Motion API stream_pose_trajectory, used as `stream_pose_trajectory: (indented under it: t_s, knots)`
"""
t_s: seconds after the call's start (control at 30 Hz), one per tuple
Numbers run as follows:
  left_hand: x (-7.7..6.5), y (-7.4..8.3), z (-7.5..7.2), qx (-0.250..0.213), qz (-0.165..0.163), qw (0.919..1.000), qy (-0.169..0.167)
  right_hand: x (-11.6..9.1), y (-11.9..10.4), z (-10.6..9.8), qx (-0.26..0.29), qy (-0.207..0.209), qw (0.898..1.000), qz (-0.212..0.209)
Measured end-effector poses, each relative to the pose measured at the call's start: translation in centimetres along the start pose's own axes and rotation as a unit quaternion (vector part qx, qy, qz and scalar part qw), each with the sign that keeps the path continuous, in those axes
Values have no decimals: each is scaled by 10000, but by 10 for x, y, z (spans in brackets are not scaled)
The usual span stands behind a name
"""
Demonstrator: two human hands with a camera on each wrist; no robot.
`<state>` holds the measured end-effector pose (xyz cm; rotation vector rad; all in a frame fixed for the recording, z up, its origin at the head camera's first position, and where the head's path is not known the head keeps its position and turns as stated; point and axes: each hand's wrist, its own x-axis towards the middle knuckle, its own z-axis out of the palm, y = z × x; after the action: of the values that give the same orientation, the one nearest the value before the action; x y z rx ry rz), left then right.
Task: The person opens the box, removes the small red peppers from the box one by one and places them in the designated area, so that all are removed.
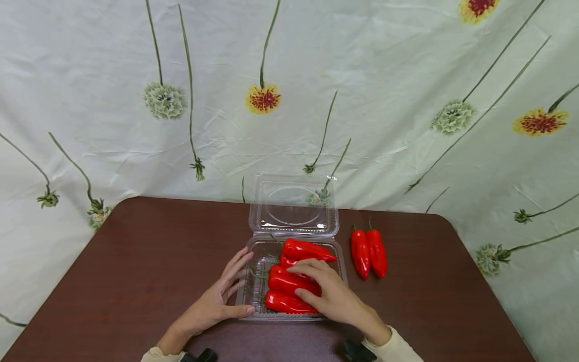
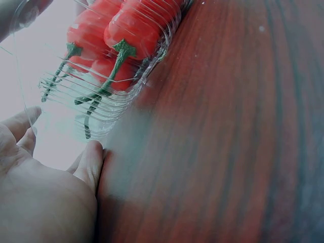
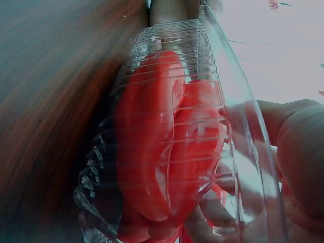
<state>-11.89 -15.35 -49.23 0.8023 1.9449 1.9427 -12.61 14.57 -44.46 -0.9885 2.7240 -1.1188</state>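
Note:
A clear plastic clamshell box point(image 1: 260, 250) lies on the table with its lid point(image 1: 291, 226) raised at the back. Several shiny red peppers point(image 1: 307, 248) lie crosswise in it, green stems to the left. My left hand point(image 1: 212, 304) rests at the box's left side, thumb at the front corner and fingers extended along the edge. Inside the box, my right hand point(image 1: 336, 296) holds a red pepper point(image 1: 287, 281) between its thumb and bent fingers. Through the clear wall, the right wrist view shows pepper tips point(image 3: 152, 136) and the right hand beyond them.
Two more red peppers point(image 1: 360, 254) lie side by side on the brown table point(image 1: 429, 291), right of the box. A pale curtain with a flower print point(image 1: 384, 100) hangs behind the table's back edge.

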Motion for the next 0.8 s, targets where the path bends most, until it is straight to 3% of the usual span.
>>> stream_pose_trajectory:
  t_s: [0.8]
  knots:
    - [1,-1,0,35,77,10000,-19,2,1,5,-29,-273,9996,92]
